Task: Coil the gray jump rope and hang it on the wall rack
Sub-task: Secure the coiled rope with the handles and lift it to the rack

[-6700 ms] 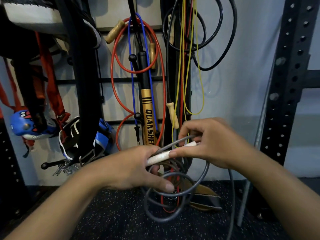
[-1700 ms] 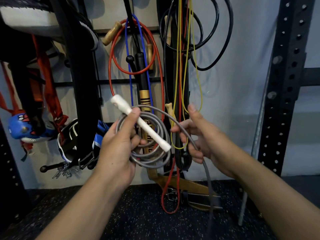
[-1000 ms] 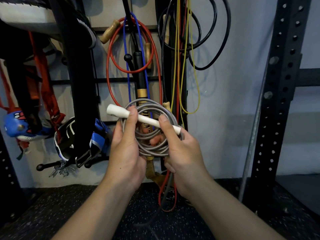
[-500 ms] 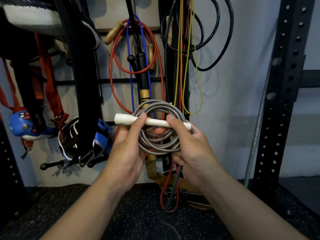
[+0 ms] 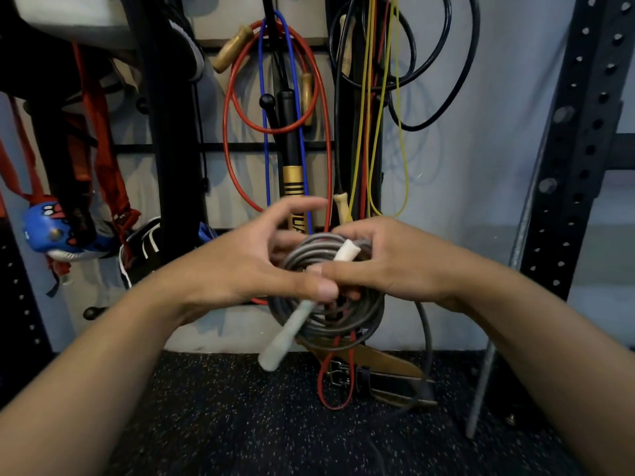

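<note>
Gray jump rope (image 5: 330, 317) was wound into a tight coil, held in front of the wall rack (image 5: 220, 146) — not hung yet. Its white handle (image 5: 292, 331) slanted across the coil. Left hand (image 5: 240, 269) pinched handle and coil with the thumb, other fingers spread; right hand (image 5: 388, 262) gripped the coil's upper right. Writing on the black-and-gold stick (image 5: 292, 180) behind was blocked by the hands — unreadable.

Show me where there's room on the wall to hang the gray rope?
Bare wall shows between the black cord loops and the holed post, though no hook shows there. Left of that, the red rope, blue rope and yellow ropes crowd together.
</note>
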A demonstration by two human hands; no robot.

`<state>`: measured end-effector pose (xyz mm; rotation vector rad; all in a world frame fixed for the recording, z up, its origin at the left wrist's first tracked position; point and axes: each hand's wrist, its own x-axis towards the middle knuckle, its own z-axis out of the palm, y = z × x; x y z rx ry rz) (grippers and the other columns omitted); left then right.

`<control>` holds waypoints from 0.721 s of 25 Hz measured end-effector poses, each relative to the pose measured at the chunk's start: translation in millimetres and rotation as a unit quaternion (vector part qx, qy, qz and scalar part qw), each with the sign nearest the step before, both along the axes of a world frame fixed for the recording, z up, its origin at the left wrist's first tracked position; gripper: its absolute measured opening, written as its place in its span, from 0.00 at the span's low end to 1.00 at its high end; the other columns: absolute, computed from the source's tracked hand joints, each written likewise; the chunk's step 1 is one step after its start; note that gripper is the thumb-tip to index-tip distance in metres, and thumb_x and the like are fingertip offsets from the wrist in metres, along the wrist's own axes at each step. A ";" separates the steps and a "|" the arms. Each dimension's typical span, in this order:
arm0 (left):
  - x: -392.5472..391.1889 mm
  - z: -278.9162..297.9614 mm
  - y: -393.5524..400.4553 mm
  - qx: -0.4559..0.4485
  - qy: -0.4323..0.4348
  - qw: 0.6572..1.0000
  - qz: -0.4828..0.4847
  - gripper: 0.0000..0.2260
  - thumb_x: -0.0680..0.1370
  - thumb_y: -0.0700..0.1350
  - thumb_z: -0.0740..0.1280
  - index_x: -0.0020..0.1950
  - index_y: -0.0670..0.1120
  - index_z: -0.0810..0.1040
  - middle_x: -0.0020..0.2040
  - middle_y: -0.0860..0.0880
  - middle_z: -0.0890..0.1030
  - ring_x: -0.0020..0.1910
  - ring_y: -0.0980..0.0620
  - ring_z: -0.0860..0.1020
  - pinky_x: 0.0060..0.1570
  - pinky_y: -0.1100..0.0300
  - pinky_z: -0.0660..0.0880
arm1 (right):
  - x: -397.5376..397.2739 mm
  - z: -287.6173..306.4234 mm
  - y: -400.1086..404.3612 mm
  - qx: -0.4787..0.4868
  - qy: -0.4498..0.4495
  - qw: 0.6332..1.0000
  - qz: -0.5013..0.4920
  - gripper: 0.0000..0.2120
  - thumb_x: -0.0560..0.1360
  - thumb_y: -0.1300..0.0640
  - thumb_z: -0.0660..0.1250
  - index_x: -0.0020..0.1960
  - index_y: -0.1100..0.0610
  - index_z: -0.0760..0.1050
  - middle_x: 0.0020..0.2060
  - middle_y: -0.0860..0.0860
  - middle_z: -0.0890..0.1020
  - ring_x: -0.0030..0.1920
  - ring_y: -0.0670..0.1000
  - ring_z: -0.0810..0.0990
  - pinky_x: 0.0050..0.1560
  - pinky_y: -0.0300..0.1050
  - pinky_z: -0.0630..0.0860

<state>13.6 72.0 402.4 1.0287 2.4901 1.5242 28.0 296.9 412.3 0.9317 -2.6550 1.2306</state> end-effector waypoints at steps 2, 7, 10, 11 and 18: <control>2.4 -6.9 12.4 -0.032 0.008 0.999 -0.007 0.35 0.65 0.47 0.85 0.68 0.62 0.75 0.58 0.53 0.87 0.58 0.53 0.86 0.59 0.57 0.82 | 2.5 4.8 -4.6 0.046 0.007 0.999 0.007 0.10 0.74 0.46 0.77 0.50 0.51 0.86 0.42 0.49 0.90 0.44 0.50 0.88 0.47 0.47 0.84; 4.4 -15.7 23.4 -0.015 0.064 0.998 0.023 0.18 0.72 0.37 0.79 0.59 0.46 0.82 0.40 0.52 0.87 0.36 0.57 0.84 0.35 0.64 0.80 | 6.7 5.9 -4.3 0.101 0.029 0.994 -0.013 0.14 0.75 0.40 0.73 0.50 0.50 0.84 0.44 0.51 0.88 0.45 0.51 0.87 0.51 0.55 0.82; 3.9 -11.8 22.1 -0.079 0.080 0.992 0.064 0.08 0.74 0.41 0.78 0.52 0.48 0.84 0.32 0.50 0.83 0.28 0.54 0.79 0.30 0.62 0.75 | 5.8 -2.7 -2.7 0.079 0.047 0.994 -0.056 0.22 0.72 0.36 0.73 0.48 0.55 0.81 0.44 0.57 0.86 0.43 0.58 0.84 0.49 0.61 0.80; 3.5 -10.4 21.0 -0.106 0.085 0.988 0.079 0.07 0.75 0.43 0.77 0.51 0.47 0.84 0.30 0.50 0.82 0.27 0.54 0.79 0.30 0.61 0.75 | 6.0 -6.3 -2.6 0.064 0.049 0.995 -0.056 0.22 0.71 0.35 0.74 0.49 0.55 0.80 0.43 0.56 0.86 0.43 0.58 0.84 0.49 0.61 0.80; 2.7 -8.2 10.8 -0.034 0.050 0.995 0.075 0.09 0.71 0.56 0.78 0.43 0.52 0.86 0.27 0.51 0.81 0.24 0.56 0.77 0.29 0.64 0.75 | -0.1 -12.1 12.4 -0.090 0.064 0.992 -0.064 0.28 0.67 0.25 0.67 0.54 0.45 0.75 0.31 0.52 0.76 0.24 0.44 0.70 0.24 0.39 0.68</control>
